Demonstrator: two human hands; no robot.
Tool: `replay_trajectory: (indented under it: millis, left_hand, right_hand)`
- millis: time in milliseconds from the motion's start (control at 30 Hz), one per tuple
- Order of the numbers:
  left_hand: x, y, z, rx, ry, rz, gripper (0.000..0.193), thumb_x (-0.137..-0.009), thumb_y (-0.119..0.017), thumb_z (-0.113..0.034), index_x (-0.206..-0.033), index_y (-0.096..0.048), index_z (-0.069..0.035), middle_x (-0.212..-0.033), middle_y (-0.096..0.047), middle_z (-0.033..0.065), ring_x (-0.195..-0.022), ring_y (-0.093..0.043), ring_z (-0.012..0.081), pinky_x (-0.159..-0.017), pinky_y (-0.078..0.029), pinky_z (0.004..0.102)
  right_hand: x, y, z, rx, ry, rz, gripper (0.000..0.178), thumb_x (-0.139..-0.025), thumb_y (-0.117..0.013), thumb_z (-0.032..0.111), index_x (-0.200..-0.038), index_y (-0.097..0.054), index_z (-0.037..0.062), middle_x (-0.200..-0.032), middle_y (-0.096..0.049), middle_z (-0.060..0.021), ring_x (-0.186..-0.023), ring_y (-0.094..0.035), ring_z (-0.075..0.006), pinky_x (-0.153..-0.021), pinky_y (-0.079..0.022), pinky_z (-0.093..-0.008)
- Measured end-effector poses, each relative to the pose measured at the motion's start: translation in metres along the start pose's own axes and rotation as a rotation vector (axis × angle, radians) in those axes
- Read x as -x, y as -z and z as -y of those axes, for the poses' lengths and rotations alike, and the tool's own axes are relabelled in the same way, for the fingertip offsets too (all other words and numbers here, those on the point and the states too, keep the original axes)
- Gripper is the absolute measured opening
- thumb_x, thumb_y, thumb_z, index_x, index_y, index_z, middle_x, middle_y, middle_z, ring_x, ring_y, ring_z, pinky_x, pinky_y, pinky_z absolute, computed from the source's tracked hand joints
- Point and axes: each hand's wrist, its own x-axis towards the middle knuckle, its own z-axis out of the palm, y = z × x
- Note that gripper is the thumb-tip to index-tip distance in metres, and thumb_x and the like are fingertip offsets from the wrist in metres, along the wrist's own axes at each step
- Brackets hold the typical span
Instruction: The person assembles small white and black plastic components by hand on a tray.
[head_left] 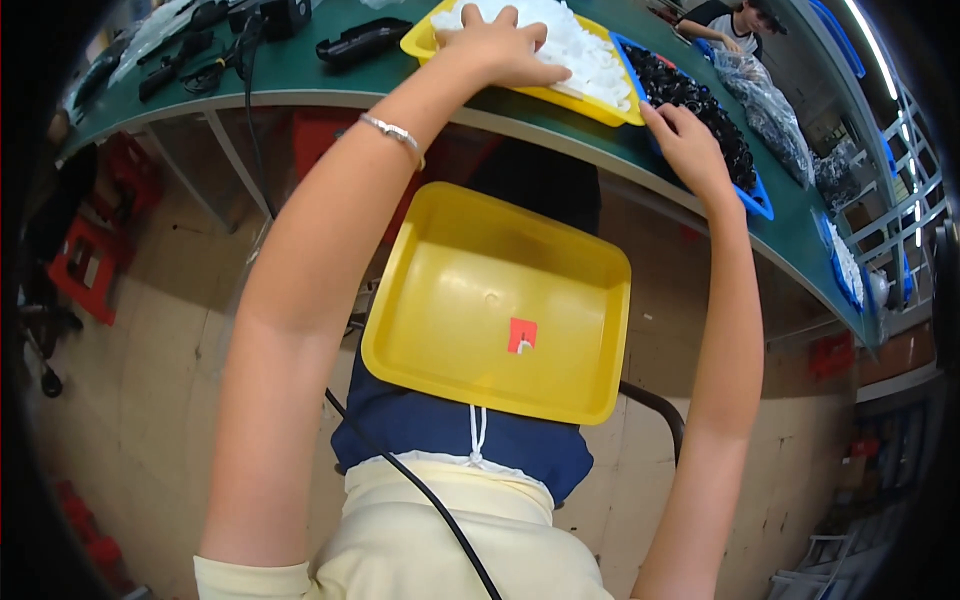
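White pieces [588, 65]: heaped at top centre of the frame; they look light and stiff, apt to slide, best scooped from the top.
Filled tray [600, 109]: yellow, on the desk [335, 82]; probably heavier loaded, best held by opposite rims.
Left hand [500, 50]: open, fingers spread on the heap.
Right hand [692, 152]: fingers bent by the tray's right corner; cannot tell whether gripping.
Lap tray [450, 290]: frame centre; likely light, rim-held.

Green worktop [340, 76], upper left: long black case [362, 40], black cables [207, 75] lying tangled to its left. Upper right: co-worker [712, 16] in black-and-white top beside a bulky clear plastic bag [768, 110]. Bright strip light [872, 48] above. Far left: red stool [84, 265] on pale tiled floor [172, 350].
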Motion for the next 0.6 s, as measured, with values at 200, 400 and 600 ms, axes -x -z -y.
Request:
replay_trajectory:
  millis: [200,400,600]
  left_hand:
    - [0.008,0.014,0.000,0.214,-0.040,0.081,0.067,-0.076,-0.057,-0.053,-0.134,-0.049,-0.020,-0.147,-0.030,0.0164,-0.132,-0.025,0.0477,-0.102,-0.024,0.0672]
    - [-0.012,0.030,-0.003,0.413,0.097,0.243,0.047,-0.073,-0.065,-0.035,-0.114,-0.061,-0.012,-0.126,-0.050,0.0181,-0.118,-0.043,0.0422,-0.095,-0.037,0.0569]
    - [-0.040,-0.015,0.029,0.699,0.038,-0.148,0.040,-0.071,-0.071,-0.022,-0.103,-0.059,0.001,-0.088,-0.063,0.0177,-0.087,-0.061,0.0340,-0.081,-0.048,0.0391]
  right_hand:
    - [-0.003,0.005,0.003,-0.060,-0.080,0.011,0.053,-0.085,-0.049,0.057,-0.099,-0.067,0.0082,-0.097,-0.066,-0.0149,-0.094,-0.061,-0.0318,-0.084,-0.046,-0.0380]
    - [-0.005,0.002,-0.002,-0.143,-0.222,-0.102,0.046,-0.080,-0.057,0.054,-0.091,-0.072,0.0114,-0.087,-0.069,-0.0110,-0.085,-0.065,-0.0255,-0.079,-0.048,-0.0358]
    - [-0.014,0.001,-0.001,-0.330,-0.364,-0.425,0.036,-0.079,-0.064,0.043,-0.090,-0.072,0.0102,-0.070,-0.068,-0.0074,-0.072,-0.066,-0.0211,-0.075,-0.048,-0.0321]
